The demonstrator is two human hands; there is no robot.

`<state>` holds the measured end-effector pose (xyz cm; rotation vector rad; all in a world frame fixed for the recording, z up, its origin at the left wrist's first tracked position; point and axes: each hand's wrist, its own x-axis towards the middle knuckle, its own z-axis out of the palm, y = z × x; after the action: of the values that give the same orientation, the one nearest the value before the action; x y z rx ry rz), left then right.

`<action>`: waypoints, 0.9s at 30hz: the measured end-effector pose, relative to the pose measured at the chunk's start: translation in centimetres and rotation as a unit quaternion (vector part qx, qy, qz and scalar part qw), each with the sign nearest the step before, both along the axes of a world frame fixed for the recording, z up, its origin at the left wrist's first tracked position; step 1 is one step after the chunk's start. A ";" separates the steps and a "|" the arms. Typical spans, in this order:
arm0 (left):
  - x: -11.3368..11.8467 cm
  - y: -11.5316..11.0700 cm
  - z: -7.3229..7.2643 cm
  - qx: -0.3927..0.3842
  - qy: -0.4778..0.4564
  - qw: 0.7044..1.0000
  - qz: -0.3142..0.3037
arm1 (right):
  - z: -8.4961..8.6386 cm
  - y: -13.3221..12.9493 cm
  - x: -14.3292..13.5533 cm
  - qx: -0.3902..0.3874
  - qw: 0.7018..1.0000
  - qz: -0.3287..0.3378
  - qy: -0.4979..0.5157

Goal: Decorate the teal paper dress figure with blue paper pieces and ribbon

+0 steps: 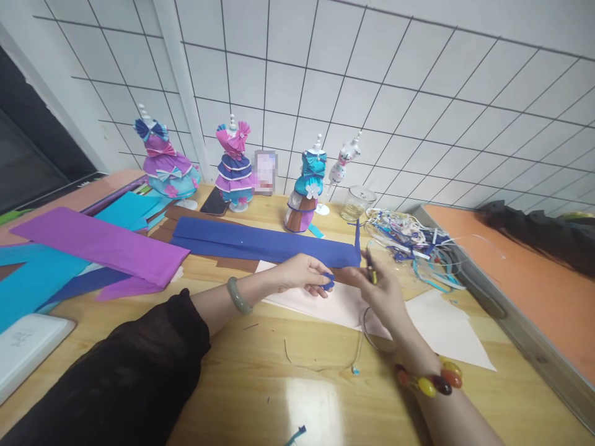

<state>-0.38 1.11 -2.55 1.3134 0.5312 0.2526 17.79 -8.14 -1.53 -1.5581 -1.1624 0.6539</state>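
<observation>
On my feed, landmark is the long blue strip (264,241). I have the left hand (304,275) just in front of it, fingertips pinched closed on a small blue piece (328,282). My right hand (382,292), near the strip's right end, is part-curled, holding a dark tool (370,266) with a yellow part; too blurred to name. Pale sheet (316,306) in front of strip, purple cloth (106,246) left, tangled scraps (409,235) right, dressed mini mannequin (307,184) behind.
</observation>
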 end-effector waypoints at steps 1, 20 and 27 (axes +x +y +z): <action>0.1 -0.2 0.1 0.017 0.001 1.000 0.003 | 0.0 -0.2 -1.2 -0.014 0.999 0.035 0.005; 0.2 -0.4 0.7 -0.088 -0.017 0.996 0.011 | -0.6 -0.4 -2.7 -0.017 0.998 0.015 0.050; 0.4 -0.7 0.3 -0.045 0.015 0.999 -0.005 | -1.1 -0.3 -2.6 -0.014 0.999 0.032 0.010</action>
<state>0.01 0.38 -2.28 1.2340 0.5546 0.1983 15.22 -8.46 -2.63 -1.5401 -1.1966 0.7287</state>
